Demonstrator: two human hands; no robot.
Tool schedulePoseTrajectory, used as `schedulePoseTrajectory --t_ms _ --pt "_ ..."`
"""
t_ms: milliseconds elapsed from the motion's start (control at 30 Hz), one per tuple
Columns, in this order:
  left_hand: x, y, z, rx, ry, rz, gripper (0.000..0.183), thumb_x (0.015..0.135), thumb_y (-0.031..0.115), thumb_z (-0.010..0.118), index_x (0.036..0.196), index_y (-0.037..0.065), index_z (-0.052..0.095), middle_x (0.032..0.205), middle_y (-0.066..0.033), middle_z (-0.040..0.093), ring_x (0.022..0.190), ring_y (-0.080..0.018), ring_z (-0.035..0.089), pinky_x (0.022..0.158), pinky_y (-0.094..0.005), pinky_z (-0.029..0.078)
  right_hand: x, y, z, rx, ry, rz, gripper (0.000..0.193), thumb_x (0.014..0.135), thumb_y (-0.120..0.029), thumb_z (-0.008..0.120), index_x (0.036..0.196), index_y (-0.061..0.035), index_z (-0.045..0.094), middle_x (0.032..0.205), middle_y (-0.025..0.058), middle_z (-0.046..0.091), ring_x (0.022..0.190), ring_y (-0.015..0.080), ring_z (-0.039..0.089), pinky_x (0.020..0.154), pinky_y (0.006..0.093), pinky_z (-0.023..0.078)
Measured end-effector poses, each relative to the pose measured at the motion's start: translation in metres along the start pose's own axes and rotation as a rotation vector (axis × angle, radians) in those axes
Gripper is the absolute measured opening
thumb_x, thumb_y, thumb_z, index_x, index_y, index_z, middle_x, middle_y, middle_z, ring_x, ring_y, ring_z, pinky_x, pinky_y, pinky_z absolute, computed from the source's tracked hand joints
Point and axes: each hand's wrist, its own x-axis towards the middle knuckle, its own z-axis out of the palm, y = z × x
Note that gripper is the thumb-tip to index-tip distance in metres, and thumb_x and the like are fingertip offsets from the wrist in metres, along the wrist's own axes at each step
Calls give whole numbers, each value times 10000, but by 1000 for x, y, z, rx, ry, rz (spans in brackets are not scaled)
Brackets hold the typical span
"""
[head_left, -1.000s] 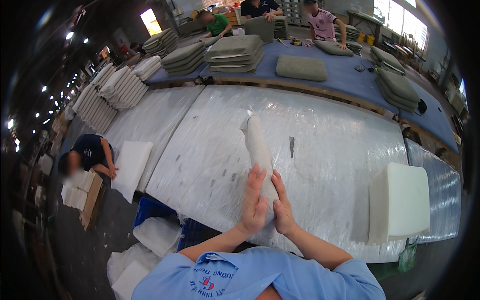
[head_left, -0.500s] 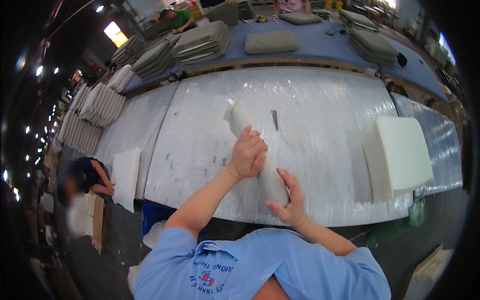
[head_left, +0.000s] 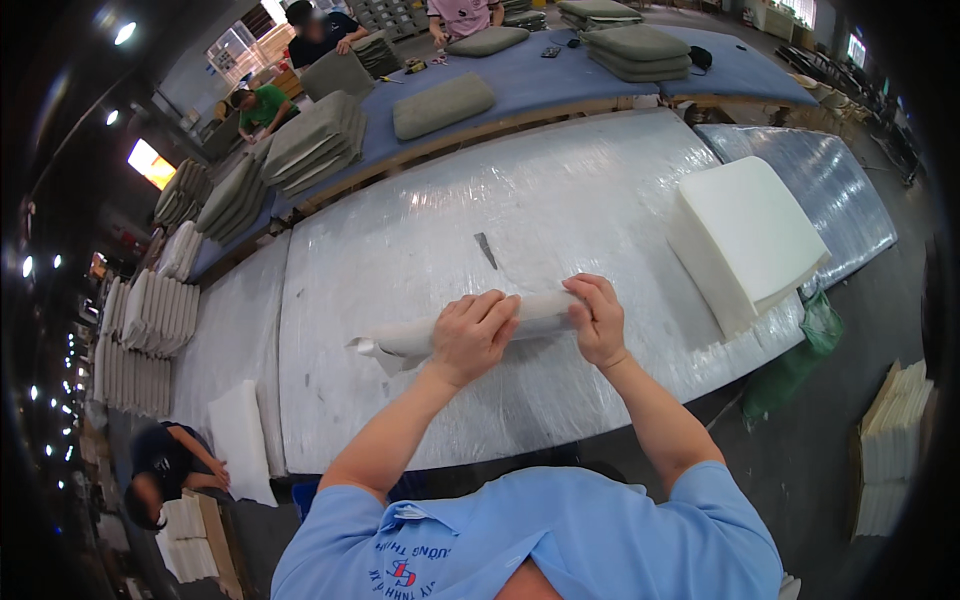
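A whitish roll of thin, soft-looking sheet [head_left: 541,315] lies nearly crosswise on the film-wrapped worktable [head_left: 370,235], its loose crumpled end pointing left. My left hand [head_left: 475,337] is wrapped over the roll's middle, fingers curled. Around the right end, my right hand [head_left: 599,318] is closed, with the thumb on the near side and fingers over the top. What the roll is made of, and anything inside it, I cannot make out.
A stack of white foam-like sheets [head_left: 752,225] stands at the table's right. Beyond, a blue table [head_left: 545,85] bears grey-green cushions [head_left: 445,105]. A co-worker [head_left: 170,460] handles white sheets at lower left; a green bag [head_left: 790,360] hangs off the right edge.
The roll has swung from a steep slant to nearly crosswise. My right hand has moved up and gone from partly spread fingers to gripping the end. The whole view has turned.
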Motion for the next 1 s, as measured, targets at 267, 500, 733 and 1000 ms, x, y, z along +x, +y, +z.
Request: schedulePoseTrajectory --t_ms 267,500,733,1000 --pt "0 -28 -12 -23 -69 222 439 916 278 750 1339 173 704 1275 -39 716 1030 -244 709 889 -382 554 3 -12 3 -182 -69 -190 533 862 -393 853 1234 -36 716 1210 158 649 1104 320 648 924 405 556" --pt "24 -22 4 -16 -126 209 534 907 294 752 1381 75 641 1276 -113 707 1023 -273 727 883 -402 567 20 -5 0 -240 -135 -201 481 839 -382 865 1187 -72 745 1157 121 671 1041 302 648 880 397 558" --pt "49 -24 15 -21 -251 203 465 947 291 715 1306 5 643 1218 -150 719 943 -281 743 806 -383 586 33 9 2 -249 -140 -220 415 851 -399 841 1109 -85 759 1037 95 688 942 286 643 798 393 552" --pt "79 -39 23 -180 -298 31 240 1003 249 656 1146 82 752 1007 -70 759 854 -264 719 751 -384 569 56 26 11 -164 -157 -167 326 864 -337 824 1019 -56 765 955 82 677 860 265 599 757 382 509"
